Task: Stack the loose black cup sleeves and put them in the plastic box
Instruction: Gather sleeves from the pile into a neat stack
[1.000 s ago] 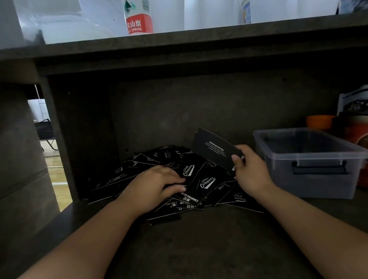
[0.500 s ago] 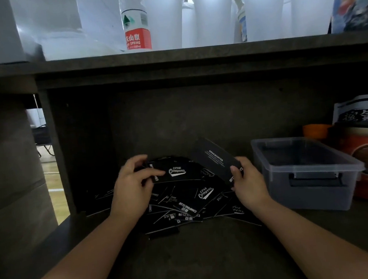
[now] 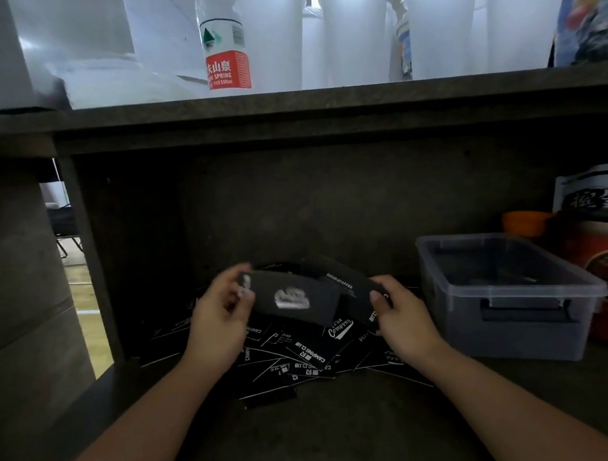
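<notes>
Two bare hands are seen above a loose pile of black cup sleeves (image 3: 306, 355) on a dark lower shelf (image 3: 313, 442). One sleeve (image 3: 294, 301) – blurred, its white logo unreadable – is pinched at its end by the left hand (image 3: 222, 322). A second sleeve (image 3: 355, 292) is gripped by the right hand (image 3: 401, 313); the two sleeves seem to overlap. The clear plastic box (image 3: 516, 322) is set just right of the pile – its contents cannot be told.

Black cup sleeves (image 3: 306, 355) with white lettering, clear grey-tinted plastic box (image 3: 514, 300), red-and-white bottle label (image 3: 228, 69).
</notes>
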### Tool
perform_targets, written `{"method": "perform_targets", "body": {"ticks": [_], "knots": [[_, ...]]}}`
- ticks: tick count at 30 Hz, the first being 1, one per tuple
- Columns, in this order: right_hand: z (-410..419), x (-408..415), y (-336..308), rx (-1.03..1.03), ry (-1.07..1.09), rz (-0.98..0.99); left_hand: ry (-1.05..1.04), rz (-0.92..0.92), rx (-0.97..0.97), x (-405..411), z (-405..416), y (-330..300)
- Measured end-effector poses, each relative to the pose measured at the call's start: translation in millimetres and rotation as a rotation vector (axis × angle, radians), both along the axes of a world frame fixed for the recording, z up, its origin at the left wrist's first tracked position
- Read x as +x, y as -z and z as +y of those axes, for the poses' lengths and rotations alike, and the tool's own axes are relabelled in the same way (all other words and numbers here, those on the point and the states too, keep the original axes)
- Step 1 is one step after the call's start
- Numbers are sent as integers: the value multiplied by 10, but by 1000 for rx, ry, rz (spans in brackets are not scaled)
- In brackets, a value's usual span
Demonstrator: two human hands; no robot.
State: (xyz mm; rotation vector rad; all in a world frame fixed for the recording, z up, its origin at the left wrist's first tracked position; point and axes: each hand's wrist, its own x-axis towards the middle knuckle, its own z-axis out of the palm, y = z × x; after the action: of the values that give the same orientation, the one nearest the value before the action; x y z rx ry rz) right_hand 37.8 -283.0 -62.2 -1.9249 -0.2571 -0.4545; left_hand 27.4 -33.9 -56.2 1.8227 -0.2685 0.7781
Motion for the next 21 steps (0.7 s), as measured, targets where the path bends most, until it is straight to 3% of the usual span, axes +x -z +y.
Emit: {"method": "perform_targets", "body": {"ticks": [5,9,11,15,18,21], "knots": [[22,-51,9,-296,-122,-119,-75,79,204,-14,-154,37],[30,-59,-7,-336,-165,-194,-27,43,295,-43,-210,48],[67,-87,0,-356,-226,-201,89,39,201,-107,-274,25],[132,-112,47,-512,-235,-177,179,200,-241,-174,-423,-37],[164,-139,52,-593,-112,-221,147,290,-280,-150,-455,10],[226,-269,-9,-665,-65,-325,47,224,-215,-151,-439,4]]}}
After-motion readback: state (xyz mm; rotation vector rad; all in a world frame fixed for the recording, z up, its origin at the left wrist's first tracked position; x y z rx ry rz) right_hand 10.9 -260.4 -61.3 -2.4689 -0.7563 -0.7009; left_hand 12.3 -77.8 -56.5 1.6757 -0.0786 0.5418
